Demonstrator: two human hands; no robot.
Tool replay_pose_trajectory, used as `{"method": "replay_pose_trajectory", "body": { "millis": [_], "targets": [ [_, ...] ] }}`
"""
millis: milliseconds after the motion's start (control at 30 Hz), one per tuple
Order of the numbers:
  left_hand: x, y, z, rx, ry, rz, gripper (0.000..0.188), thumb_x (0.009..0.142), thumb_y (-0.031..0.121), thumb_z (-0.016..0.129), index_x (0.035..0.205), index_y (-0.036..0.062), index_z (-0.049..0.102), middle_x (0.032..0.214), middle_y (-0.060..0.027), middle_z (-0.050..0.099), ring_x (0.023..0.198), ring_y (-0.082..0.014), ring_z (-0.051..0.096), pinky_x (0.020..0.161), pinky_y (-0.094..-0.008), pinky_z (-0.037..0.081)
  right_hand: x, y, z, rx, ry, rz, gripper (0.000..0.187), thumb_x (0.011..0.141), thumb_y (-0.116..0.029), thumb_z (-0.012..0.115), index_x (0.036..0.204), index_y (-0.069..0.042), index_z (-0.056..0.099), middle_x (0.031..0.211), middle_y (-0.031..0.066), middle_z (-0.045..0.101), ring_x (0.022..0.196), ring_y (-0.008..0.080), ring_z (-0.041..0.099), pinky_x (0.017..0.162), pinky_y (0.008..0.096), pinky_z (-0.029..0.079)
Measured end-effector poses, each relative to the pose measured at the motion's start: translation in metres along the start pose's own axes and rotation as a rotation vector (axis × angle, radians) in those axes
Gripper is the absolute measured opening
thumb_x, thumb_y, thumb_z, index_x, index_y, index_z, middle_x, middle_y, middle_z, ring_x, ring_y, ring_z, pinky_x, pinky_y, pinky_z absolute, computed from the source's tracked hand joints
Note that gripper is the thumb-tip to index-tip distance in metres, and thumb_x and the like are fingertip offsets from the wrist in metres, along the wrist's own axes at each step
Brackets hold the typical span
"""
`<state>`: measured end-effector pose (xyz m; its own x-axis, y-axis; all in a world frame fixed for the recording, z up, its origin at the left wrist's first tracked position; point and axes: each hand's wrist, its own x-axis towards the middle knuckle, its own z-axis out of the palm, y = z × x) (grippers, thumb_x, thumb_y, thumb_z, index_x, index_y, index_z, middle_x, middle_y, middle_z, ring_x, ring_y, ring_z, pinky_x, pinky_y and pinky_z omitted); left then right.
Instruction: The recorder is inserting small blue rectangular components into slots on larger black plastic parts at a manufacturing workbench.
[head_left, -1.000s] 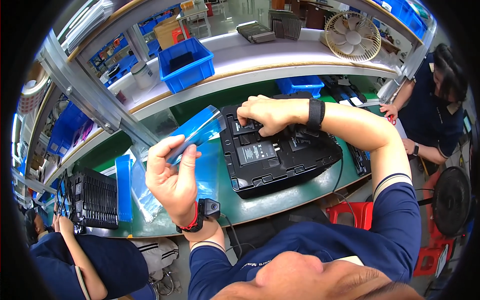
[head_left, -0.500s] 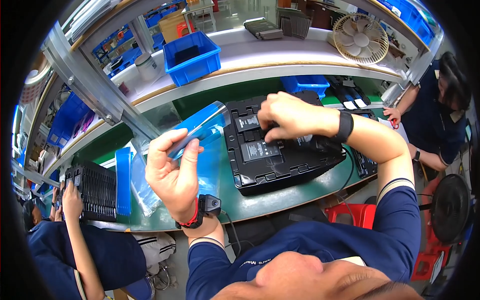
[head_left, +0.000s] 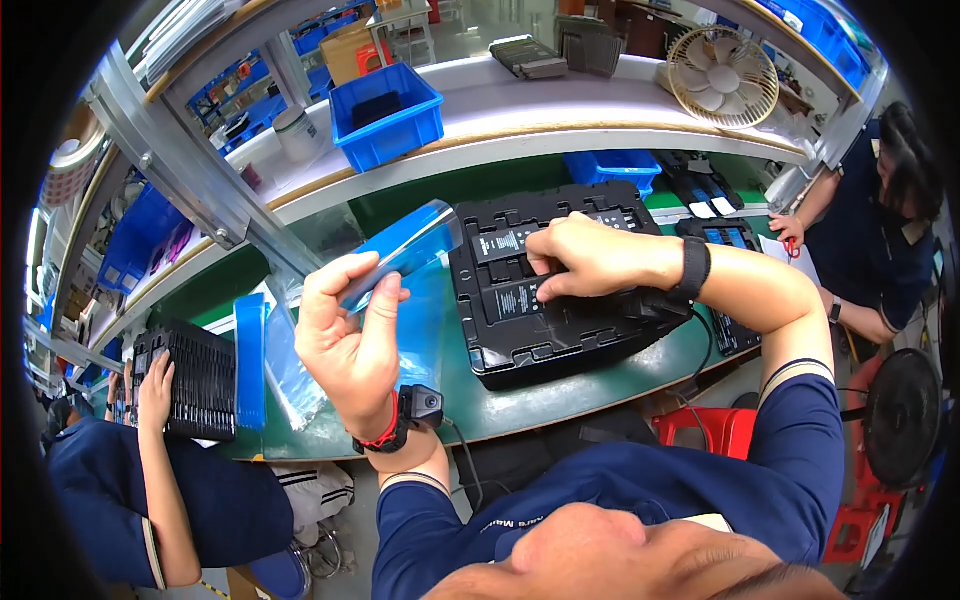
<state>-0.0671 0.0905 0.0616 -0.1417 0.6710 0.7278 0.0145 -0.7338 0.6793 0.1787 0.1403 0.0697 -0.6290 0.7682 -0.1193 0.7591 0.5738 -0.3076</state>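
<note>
My left hand pinches a curled sheet of blue clear film between thumb and fingers, held up left of a black plastic tray. In the tray's recesses lie several flat black battery packs with printed labels, among them a front pack and a rear one. My right hand is over the tray with fingers curled, thumb and fingertips at the right end of the front pack. Whether they grip anything is hidden.
More blue film lies on the green bench. Behind stand a blue bin on a shelf and a fan. At left, a co-worker's hand touches a black stack; another person works at right.
My right hand has come down and slightly nearer to me, its fingertips now lower at the tray. My left hand keeps the film almost still. The left co-worker's hand has shifted onto the black stack.
</note>
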Motion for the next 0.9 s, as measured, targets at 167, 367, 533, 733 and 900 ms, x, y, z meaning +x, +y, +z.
{"method": "replay_pose_trajectory", "body": {
  "millis": [167, 367, 533, 733, 900],
  "targets": [
    [0.002, -0.003, 0.000, -0.005, 0.005, 0.002, 0.025, 0.077, -0.012, 0.063, 0.100, -0.0039, 0.057, 0.093, -0.0103, 0.059, 0.077, -0.0143, 0.061, 0.065, -0.0238, 0.053, -0.016, -0.001, 0.017, -0.228, 0.366, -0.336, 0.021, 0.070, -0.016, 0.071, 0.072, -0.006, 0.052, 0.068, 0.0059, 0.053, 0.074, 0.0259, 0.053, 0.071, 0.0346, 0.039],
    [0.001, -0.003, 0.001, -0.032, 0.002, 0.000, 0.025, 0.077, -0.011, 0.063, 0.100, -0.0038, 0.057, 0.094, -0.0102, 0.059, 0.078, -0.0144, 0.061, 0.065, -0.0242, 0.053, -0.023, -0.001, 0.016, -0.258, 0.256, -0.426, 0.019, 0.071, -0.020, 0.070, 0.078, -0.007, 0.057, 0.074, 0.0048, 0.055, 0.073, 0.0233, 0.051, 0.069, 0.0339, 0.038],
    [0.002, -0.005, 0.002, -0.009, -0.012, 0.005, 0.025, 0.077, -0.011, 0.063, 0.100, -0.0040, 0.057, 0.095, -0.0097, 0.058, 0.080, -0.0150, 0.061, 0.065, -0.0247, 0.054, -0.005, 0.000, 0.018, -0.120, 0.175, -0.419, 0.033, 0.072, -0.022, 0.071, 0.097, -0.005, 0.057, 0.086, 0.0096, 0.057, 0.086, 0.0275, 0.053, 0.078, 0.0369, 0.041],
    [0.002, -0.003, 0.002, -0.036, -0.008, -0.014, 0.025, 0.077, -0.011, 0.063, 0.100, -0.0038, 0.057, 0.095, -0.0096, 0.058, 0.079, -0.0145, 0.061, 0.066, -0.0248, 0.054, 0.002, -0.002, 0.012, -0.058, 0.104, -0.342, 0.040, 0.071, -0.024, 0.073, 0.101, -0.005, 0.054, 0.090, 0.0133, 0.056, 0.091, 0.0320, 0.053, 0.082, 0.0405, 0.043],
    [0.002, -0.004, -0.001, -0.011, -0.012, 0.000, 0.025, 0.078, -0.011, 0.061, 0.101, -0.0041, 0.056, 0.097, -0.0103, 0.057, 0.076, -0.0154, 0.062, 0.065, -0.0255, 0.054, 0.003, -0.003, 0.016, -0.054, 0.207, -0.283, 0.039, 0.071, -0.023, 0.073, 0.099, -0.005, 0.054, 0.093, 0.0133, 0.055, 0.094, 0.0320, 0.052, 0.083, 0.0400, 0.042]
  ]
}}
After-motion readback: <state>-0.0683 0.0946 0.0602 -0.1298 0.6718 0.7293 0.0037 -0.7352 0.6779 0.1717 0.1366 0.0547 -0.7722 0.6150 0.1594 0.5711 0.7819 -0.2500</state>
